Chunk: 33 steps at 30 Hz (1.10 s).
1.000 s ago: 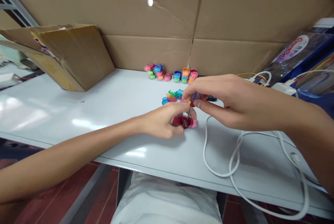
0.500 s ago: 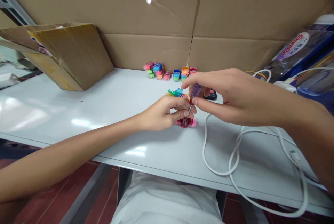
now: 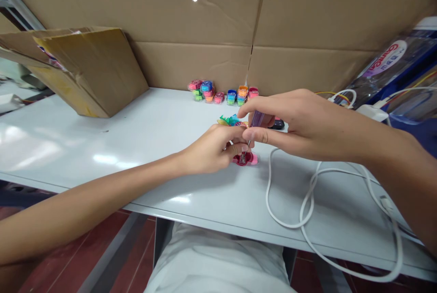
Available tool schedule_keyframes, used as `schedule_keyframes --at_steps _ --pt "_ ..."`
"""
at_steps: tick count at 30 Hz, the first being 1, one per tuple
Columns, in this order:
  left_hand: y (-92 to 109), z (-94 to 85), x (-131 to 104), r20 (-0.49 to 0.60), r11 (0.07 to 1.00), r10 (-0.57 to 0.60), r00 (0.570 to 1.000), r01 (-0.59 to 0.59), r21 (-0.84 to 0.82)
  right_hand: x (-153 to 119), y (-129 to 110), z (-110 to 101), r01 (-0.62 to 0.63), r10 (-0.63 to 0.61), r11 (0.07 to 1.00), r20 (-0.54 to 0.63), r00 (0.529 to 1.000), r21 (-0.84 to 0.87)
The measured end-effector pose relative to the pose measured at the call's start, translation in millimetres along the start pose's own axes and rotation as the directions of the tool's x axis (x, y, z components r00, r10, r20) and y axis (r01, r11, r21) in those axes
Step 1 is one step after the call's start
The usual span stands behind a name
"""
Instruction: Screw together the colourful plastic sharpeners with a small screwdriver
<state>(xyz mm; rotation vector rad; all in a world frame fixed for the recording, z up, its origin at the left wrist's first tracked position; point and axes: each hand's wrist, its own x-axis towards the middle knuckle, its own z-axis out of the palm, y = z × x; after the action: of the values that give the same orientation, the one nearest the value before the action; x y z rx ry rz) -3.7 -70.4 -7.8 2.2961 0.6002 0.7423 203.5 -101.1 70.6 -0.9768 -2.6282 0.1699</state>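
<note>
A small dark red and pink plastic pencil sharpener point(image 3: 251, 159) with a metal piece in its middle lies on the white table. My left hand point(image 3: 218, 148) is closed at its left side, thumb and fingers pinching by the metal piece. Above it, my right hand point(image 3: 290, 124) grips a screwdriver point(image 3: 256, 119) by its translucent purple handle. The thin shaft slants down and its tip meets the metal piece; the exact contact is hidden by my left fingertips. Just behind my left hand lie bright green, blue and yellow plastic pieces point(image 3: 229, 120), partly covered.
Several colourful small plastic items point(image 3: 206, 91) stand in groups along the cardboard wall point(image 3: 191, 24). An open cardboard box point(image 3: 99, 74) sits at the left. A looped white cable point(image 3: 307, 220) covers the right front. Behind my right hand is a dark object point(image 3: 278, 124); a clear container point(image 3: 382, 63) stands far right.
My right thumb has slid down the screwdriver and now covers the red collar at the handle's lower end. The sharpener and my left hand stay almost in place.
</note>
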Motion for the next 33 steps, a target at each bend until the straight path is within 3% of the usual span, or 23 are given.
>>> schedule_keyframes --at_steps 10,16,23,33 --pt "0.0 0.9 -0.3 -0.019 0.990 0.075 0.997 -0.072 0.122 1.2 1.1 0.7 0.003 -0.004 1.000 -0.041 0.999 -0.020" --pt "0.6 0.6 -1.1 0.001 0.987 0.064 0.998 -0.064 0.145 1.8 2.8 0.0 0.074 -0.093 0.991 -0.176 0.980 -0.113" --pt "0.4 -0.3 2.1 0.010 0.991 0.060 0.998 -0.061 0.121 -1.4 -2.5 -6.2 0.124 -0.136 0.988 -0.142 0.981 -0.091" --pt "-1.3 2.7 1.4 -0.018 0.988 0.069 0.997 -0.065 0.140 4.0 -3.9 0.0 -0.084 0.060 0.994 -0.275 0.959 -0.075"
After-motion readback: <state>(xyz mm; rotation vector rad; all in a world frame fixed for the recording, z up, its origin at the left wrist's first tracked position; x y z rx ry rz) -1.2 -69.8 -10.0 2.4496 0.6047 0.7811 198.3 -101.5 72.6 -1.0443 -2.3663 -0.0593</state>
